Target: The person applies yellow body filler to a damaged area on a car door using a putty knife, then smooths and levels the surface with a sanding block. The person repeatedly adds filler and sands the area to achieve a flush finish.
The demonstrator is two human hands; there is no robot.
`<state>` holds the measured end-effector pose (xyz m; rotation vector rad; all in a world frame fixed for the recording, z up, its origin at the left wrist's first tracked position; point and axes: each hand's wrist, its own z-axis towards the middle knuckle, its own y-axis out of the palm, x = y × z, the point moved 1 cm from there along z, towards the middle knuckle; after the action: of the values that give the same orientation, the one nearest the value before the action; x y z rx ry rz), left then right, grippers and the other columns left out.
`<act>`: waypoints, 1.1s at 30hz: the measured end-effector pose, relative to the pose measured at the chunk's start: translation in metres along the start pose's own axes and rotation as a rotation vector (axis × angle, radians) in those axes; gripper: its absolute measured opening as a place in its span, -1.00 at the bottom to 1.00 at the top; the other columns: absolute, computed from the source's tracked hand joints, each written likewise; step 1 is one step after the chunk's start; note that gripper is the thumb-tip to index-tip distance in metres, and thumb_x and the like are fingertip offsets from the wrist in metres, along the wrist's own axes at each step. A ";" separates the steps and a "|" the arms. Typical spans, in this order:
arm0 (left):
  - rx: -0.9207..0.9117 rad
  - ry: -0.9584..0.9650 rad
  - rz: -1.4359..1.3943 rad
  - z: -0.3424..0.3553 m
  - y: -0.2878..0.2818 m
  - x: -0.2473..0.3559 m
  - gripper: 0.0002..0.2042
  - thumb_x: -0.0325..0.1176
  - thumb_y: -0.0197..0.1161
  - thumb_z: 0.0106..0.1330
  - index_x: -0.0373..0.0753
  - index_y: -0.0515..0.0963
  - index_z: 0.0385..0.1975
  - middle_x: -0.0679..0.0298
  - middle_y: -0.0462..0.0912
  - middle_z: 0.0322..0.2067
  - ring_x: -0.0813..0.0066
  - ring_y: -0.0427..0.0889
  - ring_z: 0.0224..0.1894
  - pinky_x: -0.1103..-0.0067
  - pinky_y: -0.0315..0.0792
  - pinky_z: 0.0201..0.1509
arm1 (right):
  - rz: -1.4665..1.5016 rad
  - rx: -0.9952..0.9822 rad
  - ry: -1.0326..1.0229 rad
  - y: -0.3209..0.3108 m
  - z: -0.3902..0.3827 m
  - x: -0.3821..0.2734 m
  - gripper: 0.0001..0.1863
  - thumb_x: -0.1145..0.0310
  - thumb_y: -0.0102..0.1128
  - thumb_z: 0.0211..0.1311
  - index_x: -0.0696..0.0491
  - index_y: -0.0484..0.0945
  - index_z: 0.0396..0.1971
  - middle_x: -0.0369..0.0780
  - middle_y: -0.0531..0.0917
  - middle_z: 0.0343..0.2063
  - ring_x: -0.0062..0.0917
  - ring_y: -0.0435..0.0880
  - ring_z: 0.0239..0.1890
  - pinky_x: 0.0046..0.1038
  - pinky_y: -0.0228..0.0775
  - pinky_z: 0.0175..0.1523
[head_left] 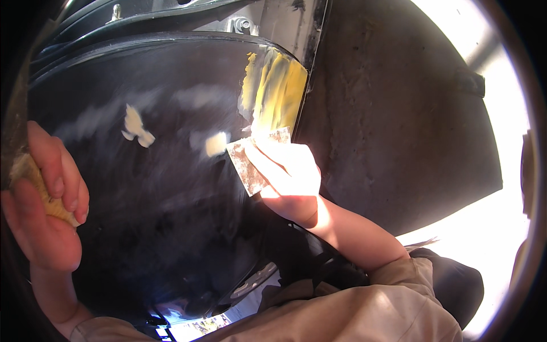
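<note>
My right hand (288, 171) presses a worn, mottled brown-and-white piece of sandpaper (243, 166) flat against a black curved car panel (154, 199). Its fingers lie over the piece, just below a streaky yellow patch of filler (279, 94) at the panel's upper right edge. A small pale filler spot (216, 144) shows beside the sandpaper's left corner, and an irregular pale patch (137, 125) lies farther left. At the left rim, my left hand (51, 211) is closed around a yellow sponge-like pad (43, 191). Part of the pad is hidden by the fingers.
Whitish hazy smears cover parts of the panel. Above it runs a dark edge strip with a metal bolt (243, 24). A large dark brown panel (399, 114) stands to the right, with bright sunlight beyond it. My knee (456, 279) is at lower right.
</note>
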<state>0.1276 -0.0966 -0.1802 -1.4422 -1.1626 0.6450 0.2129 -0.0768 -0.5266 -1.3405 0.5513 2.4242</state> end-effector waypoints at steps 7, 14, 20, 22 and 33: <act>-0.038 0.041 -0.024 0.002 -0.001 -0.006 -0.52 0.16 -0.09 0.62 -0.16 0.26 -0.37 0.39 0.27 -0.59 0.70 0.23 -0.70 0.79 0.19 -0.66 | 0.173 0.008 -0.107 0.003 -0.028 -0.006 -0.42 0.61 0.20 -0.26 0.20 0.76 -0.06 -0.09 0.76 -0.14 -0.23 0.80 -0.19 -0.34 0.66 -0.09; 0.005 -0.012 -0.084 0.003 -0.002 0.004 -0.52 0.13 -0.15 0.65 -0.13 0.25 -0.42 0.39 0.25 -0.61 0.69 0.24 -0.70 0.77 0.23 -0.64 | 0.171 -0.214 -0.141 -0.016 -0.044 -0.041 -0.44 0.53 0.30 -0.01 0.10 0.71 0.11 -0.24 0.73 -0.03 -0.41 0.77 -0.10 -0.40 0.67 -0.03; -0.142 0.139 -0.273 0.001 0.005 -0.001 -0.43 0.03 -0.18 0.67 -0.48 0.31 0.22 0.22 0.51 -0.40 0.62 0.43 -0.60 0.65 0.43 -0.55 | 0.214 0.245 0.022 -0.082 0.040 -0.045 -0.60 0.61 0.33 0.09 0.24 0.69 0.00 -0.16 0.76 -0.35 -0.46 0.76 -0.22 -0.52 0.53 -0.23; -0.294 0.122 -0.393 0.002 0.022 -0.007 -0.49 -0.08 -0.12 0.66 -0.49 0.37 0.22 0.15 0.62 -0.35 0.59 0.51 -0.58 0.63 0.48 -0.52 | 0.461 0.330 0.222 -0.105 0.052 -0.040 -0.60 0.62 0.22 0.29 0.26 0.56 0.14 -0.13 0.74 -0.16 -0.48 0.71 -0.07 -0.47 0.52 -0.02; -0.671 0.010 -0.139 -0.004 0.023 0.036 -0.79 -0.34 0.02 0.59 -0.27 0.55 -0.25 0.35 0.60 -0.58 0.55 0.52 -0.62 0.60 0.43 -0.46 | 0.572 0.138 -0.114 -0.134 0.099 -0.085 -0.44 0.77 0.17 0.24 0.28 0.51 0.28 0.08 0.72 0.08 -0.15 0.79 0.04 -0.35 0.62 0.14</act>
<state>0.1510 -0.0630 -0.1930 -1.8865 -1.5398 0.1413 0.2440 0.0802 -0.4298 -1.0842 1.1814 2.8063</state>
